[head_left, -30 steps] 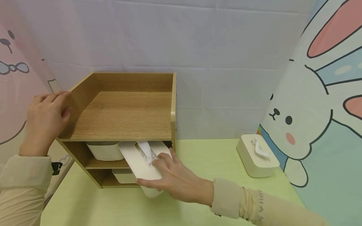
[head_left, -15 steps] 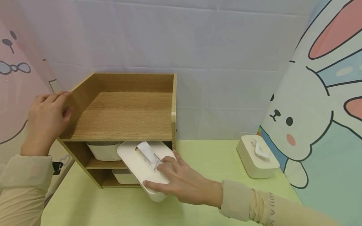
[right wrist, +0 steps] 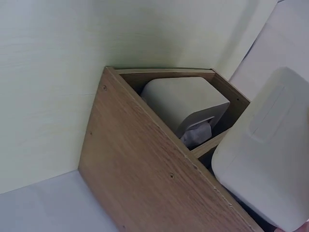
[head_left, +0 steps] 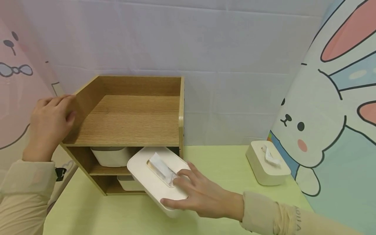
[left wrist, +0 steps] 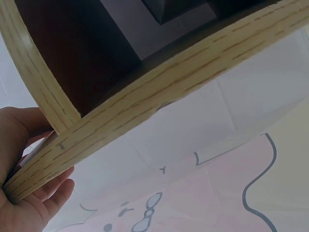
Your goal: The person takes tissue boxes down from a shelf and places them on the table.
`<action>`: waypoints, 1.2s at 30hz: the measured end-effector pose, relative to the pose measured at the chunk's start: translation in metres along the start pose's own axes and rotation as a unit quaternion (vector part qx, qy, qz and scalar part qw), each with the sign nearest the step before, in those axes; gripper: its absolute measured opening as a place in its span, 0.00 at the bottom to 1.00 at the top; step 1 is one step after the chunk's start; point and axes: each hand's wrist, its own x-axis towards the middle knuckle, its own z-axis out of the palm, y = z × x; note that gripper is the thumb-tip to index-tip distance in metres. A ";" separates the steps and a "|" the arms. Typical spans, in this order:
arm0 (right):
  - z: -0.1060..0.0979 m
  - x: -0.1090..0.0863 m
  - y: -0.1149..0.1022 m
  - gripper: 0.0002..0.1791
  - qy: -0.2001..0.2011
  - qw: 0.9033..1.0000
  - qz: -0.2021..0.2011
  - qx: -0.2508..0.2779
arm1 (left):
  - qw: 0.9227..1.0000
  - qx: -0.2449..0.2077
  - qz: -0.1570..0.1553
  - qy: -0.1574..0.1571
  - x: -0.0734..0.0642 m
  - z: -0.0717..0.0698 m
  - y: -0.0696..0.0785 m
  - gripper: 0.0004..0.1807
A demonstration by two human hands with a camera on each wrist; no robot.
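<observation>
My left hand (head_left: pixel 51 122) grips the left side panel of a wooden desk shelf (head_left: pixel 135 120); in the left wrist view its fingers (left wrist: pixel 60 195) wrap around the panel's edge. With my right hand (head_left: pixel 204 194) I hold a white tissue box (head_left: pixel 144 168) near its front end, thumb along one lid edge and fingers across the top. A tissue (head_left: pixel 160 166) pokes from the lid's slot. The box tilts, its far end at the opening of the middle compartment and its near end out over the table. Its smooth underside (right wrist: pixel 270 150) shows in the right wrist view.
Another white box (head_left: pixel 110 157) sits left in the middle compartment. The lower compartment holds a tissue box (right wrist: pixel 186 101). A further tissue box (head_left: pixel 268 163) stands at the table's right, beside a rabbit-print curtain (head_left: pixel 320 124). The pale green table (head_left: pixel 217 169) lies beneath.
My right hand has drawn the tissue box further out of the middle compartment, toward the right and front, and more of its lid shows. The left hand stays on the panel.
</observation>
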 end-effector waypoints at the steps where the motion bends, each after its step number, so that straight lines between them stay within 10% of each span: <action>1: 0.000 -0.002 0.000 0.42 0.000 1.000 -0.003 0.000 | 1.000 0.000 -0.001 -0.001 0.000 0.000 0.000 0.21; 36: -0.017 -0.087 -0.004 0.18 0.084 0.992 -0.088 0.033 | 1.000 -0.007 0.012 0.018 0.000 0.001 0.000 0.21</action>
